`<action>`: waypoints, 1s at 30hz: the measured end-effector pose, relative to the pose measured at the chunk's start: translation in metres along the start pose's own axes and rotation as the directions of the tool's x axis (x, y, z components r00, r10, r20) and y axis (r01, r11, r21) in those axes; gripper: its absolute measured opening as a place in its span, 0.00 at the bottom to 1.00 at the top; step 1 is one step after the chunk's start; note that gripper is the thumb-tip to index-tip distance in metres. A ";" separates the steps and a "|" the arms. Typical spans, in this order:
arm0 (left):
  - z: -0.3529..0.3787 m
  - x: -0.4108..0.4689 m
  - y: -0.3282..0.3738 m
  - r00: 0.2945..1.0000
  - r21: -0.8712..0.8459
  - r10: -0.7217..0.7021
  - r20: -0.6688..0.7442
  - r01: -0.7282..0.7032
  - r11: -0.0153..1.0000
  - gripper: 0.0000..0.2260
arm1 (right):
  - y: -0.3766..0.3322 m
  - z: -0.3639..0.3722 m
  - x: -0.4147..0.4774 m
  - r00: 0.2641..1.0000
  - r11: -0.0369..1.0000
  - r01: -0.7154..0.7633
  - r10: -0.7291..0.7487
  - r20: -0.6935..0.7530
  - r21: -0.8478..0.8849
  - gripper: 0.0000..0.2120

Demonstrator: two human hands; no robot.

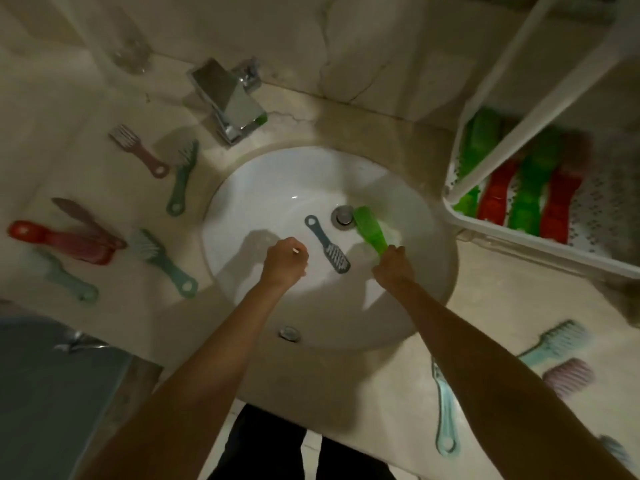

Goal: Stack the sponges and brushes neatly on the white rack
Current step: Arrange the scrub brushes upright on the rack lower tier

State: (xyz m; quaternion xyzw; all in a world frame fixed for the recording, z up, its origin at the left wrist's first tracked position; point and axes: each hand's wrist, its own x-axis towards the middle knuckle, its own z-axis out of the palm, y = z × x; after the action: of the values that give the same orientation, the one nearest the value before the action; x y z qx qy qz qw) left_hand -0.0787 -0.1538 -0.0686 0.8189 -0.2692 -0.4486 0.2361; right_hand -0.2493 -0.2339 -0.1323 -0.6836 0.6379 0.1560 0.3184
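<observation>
My right hand grips one end of a green brush over the white sink basin, near the drain. A grey-blue brush lies in the basin between my hands. My left hand hovers over the basin with fingers curled and holds nothing that I can see. The white rack stands at the right. Its lower shelf holds green brushes and red brushes side by side.
On the counter left of the sink lie a pink brush, teal brushes and a red brush. Teal and pink brushes lie at the lower right. A chrome tap stands behind the basin.
</observation>
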 end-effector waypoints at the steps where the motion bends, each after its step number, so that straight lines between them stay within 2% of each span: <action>1: 0.000 0.006 -0.002 1.000 0.000 -0.007 0.016 0.007 1.000 0.06 | -0.001 0.004 0.007 1.000 1.000 -0.018 0.018 -0.016 -0.006 0.22; 5: 0.002 0.022 -0.003 0.999 0.010 -0.005 0.051 0.004 1.000 0.07 | -0.005 0.012 0.024 0.995 0.994 -0.071 0.065 -0.077 -0.080 0.22; 9: 0.002 0.029 -0.003 0.995 0.084 0.014 0.099 -0.023 0.996 0.09 | -0.005 0.017 0.034 0.991 0.991 -0.131 0.132 0.002 -0.032 0.22; 11: -0.004 0.032 -0.003 0.994 0.105 0.040 0.103 -0.051 0.993 0.09 | -0.007 0.013 0.032 0.980 0.981 -0.191 0.189 0.058 0.030 0.19; 14: -0.015 0.033 -0.001 0.993 0.112 0.090 0.082 -0.099 0.989 0.09 | -0.016 0.002 0.015 0.974 0.974 -0.214 0.218 -0.055 0.068 0.16; 16: -0.022 0.031 0.002 0.989 0.114 0.124 0.076 -0.133 0.985 0.08 | -0.027 -0.005 0.001 0.970 0.977 -0.171 0.189 -0.152 0.126 0.17; 19: -0.037 0.027 0.008 0.982 0.120 0.179 0.060 -0.185 0.975 0.09 | -0.058 -0.017 -0.021 0.961 0.972 -0.030 0.092 -0.260 0.233 0.15; 23: -0.079 0.023 0.008 0.969 0.102 0.241 -0.050 -0.235 0.967 0.09 | -0.120 -0.033 -0.056 0.929 0.958 0.194 -0.110 -0.354 0.210 0.16; 27: -0.141 0.020 -0.007 0.940 0.081 0.248 -0.234 -0.235 0.969 0.09 | -0.180 -0.025 -0.080 0.928 0.944 0.292 -0.241 -0.286 0.154 0.11; 30: -0.188 0.015 -0.032 0.901 0.195 0.231 -0.367 -0.168 0.966 0.10 | -0.216 -0.012 -0.095 0.924 0.935 0.332 -0.294 -0.245 0.129 0.11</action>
State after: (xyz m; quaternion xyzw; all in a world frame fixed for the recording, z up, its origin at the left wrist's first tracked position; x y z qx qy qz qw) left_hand 0.0977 -0.1127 -0.0065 0.8753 -0.3348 -0.2289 0.2633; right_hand -0.0546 -0.1714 -0.0133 -0.7607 0.5627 -0.0286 0.3224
